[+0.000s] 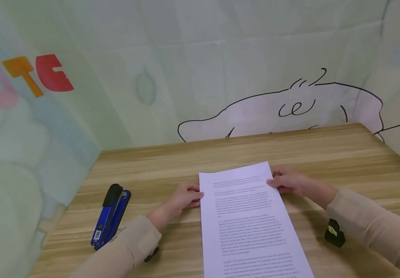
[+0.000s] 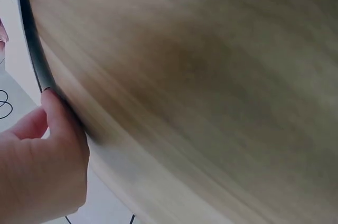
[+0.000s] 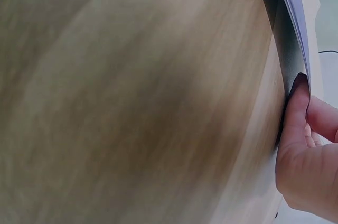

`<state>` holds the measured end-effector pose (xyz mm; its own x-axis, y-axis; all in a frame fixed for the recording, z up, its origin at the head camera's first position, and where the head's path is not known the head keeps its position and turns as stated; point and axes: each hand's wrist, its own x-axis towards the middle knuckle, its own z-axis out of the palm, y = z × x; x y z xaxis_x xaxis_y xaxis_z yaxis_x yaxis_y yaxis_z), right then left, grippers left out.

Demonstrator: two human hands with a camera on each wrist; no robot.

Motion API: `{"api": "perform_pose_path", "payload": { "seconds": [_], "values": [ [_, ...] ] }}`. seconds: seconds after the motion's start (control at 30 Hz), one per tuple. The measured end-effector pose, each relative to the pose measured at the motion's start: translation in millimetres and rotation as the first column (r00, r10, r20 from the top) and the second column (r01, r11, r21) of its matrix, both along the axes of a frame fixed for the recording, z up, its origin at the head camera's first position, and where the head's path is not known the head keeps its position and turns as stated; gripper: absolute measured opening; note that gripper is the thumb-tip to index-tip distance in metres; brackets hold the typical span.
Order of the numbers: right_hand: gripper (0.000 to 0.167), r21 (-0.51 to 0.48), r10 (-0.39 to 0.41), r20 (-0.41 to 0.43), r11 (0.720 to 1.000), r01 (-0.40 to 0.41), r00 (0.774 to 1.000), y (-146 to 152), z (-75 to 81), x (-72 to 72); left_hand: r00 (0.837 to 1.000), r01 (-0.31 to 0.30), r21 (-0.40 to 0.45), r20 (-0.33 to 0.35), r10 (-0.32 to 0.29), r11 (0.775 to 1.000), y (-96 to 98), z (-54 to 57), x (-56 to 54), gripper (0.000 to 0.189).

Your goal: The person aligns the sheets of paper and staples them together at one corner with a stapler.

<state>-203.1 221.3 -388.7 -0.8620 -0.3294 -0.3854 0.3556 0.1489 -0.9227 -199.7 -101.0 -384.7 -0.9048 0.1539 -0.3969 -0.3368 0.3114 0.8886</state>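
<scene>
A stack of printed paper [image 1: 241, 216] lies lengthwise before me, its far end close over the table. My left hand [image 1: 185, 197] pinches the stack's left edge near the far corner, thumb on top. On the opposite edge my right hand [image 1: 288, 180] grips the sheets between thumb and fingers. Several sheet edges show at the right hand [image 3: 309, 155] in the right wrist view, with the fingers underneath. In the left wrist view the left hand [image 2: 45, 166] holds the paper's edge above the wood.
A blue and black stapler [image 1: 111, 216] stands on the wooden table [image 1: 172, 162] left of my left forearm. Beside the right sleeve sits a small black object with a yellow patch [image 1: 334, 233]. Another dark object [image 1: 152, 255] is partly hidden by the left sleeve. A printed cloth [image 1: 193, 58] hangs behind.
</scene>
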Motion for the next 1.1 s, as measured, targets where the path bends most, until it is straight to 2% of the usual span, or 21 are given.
{"api": "perform_pose_path", "payload": {
  "seconds": [0.17, 0.33, 0.43, 0.5, 0.57, 0.63, 0.7, 0.77, 0.8, 0.9, 1.0, 1.07, 1.1],
  "values": [
    [0.021, 0.005, -0.009, 0.012, 1.0, 0.009, 1.0, -1, -0.2, 0.0, 0.999, 0.046, 0.026, 0.001, -0.046, 0.999, -9.2, 3.4, -0.6, 0.022],
    [0.03, 0.005, -0.008, 0.014, 1.0, 0.008, 1.0, -1, 0.7, 0.7, 0.995, 0.098, 0.035, -0.025, -0.097, 0.995, -30.3, 12.5, -0.4, 0.027],
    [0.029, 0.006, 0.0, 0.011, 1.0, 0.0, 1.0, -1, 1.3, 1.3, 0.988, 0.107, -0.045, -0.106, -0.111, 0.993, -48.8, 25.7, -0.3, 0.028],
    [0.028, 0.002, 0.005, 0.01, 1.0, -0.005, 1.0, -2, 1.2, 1.7, 0.975, 0.081, -0.17, -0.19, -0.114, 0.982, -65.8, 39.7, -0.6, 0.028],
    [0.027, -0.001, 0.009, 0.01, 1.0, -0.009, 1.0, -3, 1.4, 2.0, 0.946, 0.033, -0.324, -0.295, -0.134, 0.946, -86.5, 55.2, -0.8, 0.028],
    [0.026, -0.002, -0.001, 0.019, 1.0, 0.001, 1.0, -5, 1.1, 1.6, 0.903, -0.042, -0.455, -0.398, -0.161, 0.89, -109.0, 67.3, -0.7, 0.027],
    [0.026, -0.001, -0.006, 0.022, 1.0, 0.006, 1.0, -7, 1.4, 1.5, 0.862, -0.097, -0.533, -0.468, -0.197, 0.84, -130.6, 73.7, 1.3, 0.028],
    [0.028, -0.001, -0.01, 0.026, 1.0, 0.01, 1.0, -7, 1.8, 1.2, 0.842, -0.131, -0.579, -0.493, -0.218, 0.805, -149.3, 74.1, 5.1, 0.031],
    [0.028, 0.0, -0.015, 0.031, 1.0, 0.015, 0.999, -8, 2.0, 1.0, 0.841, -0.136, -0.598, -0.491, -0.227, 0.79, -157.3, 72.9, 7.9, 0.033],
    [0.029, 0.014, -0.003, 0.025, 1.0, 0.002, 1.0, -8, 2.8, 0.7, 0.855, -0.129, -0.653, -0.454, -0.249, 0.746, -175.3, 67.0, 15.7, 0.044],
    [0.028, 0.032, -0.011, 0.032, 0.999, 0.01, 0.999, -7, 2.6, -0.2, 0.852, -0.139, -0.704, -0.443, -0.278, 0.696, -186.7, 60.4, 21.7, 0.054],
    [0.029, 0.038, -0.005, 0.027, 0.999, 0.004, 1.0, -6, 2.6, -0.8, 0.855, -0.149, -0.73, -0.434, -0.283, 0.667, -192.0, 57.9, 24.2, 0.059],
    [0.029, 0.038, -0.006, 0.027, 0.999, 0.005, 1.0, -6, 2.3, -1.2, 0.862, -0.148, -0.74, -0.422, -0.282, 0.656, -194.6, 57.2, 24.8, 0.061]
  ]
}}
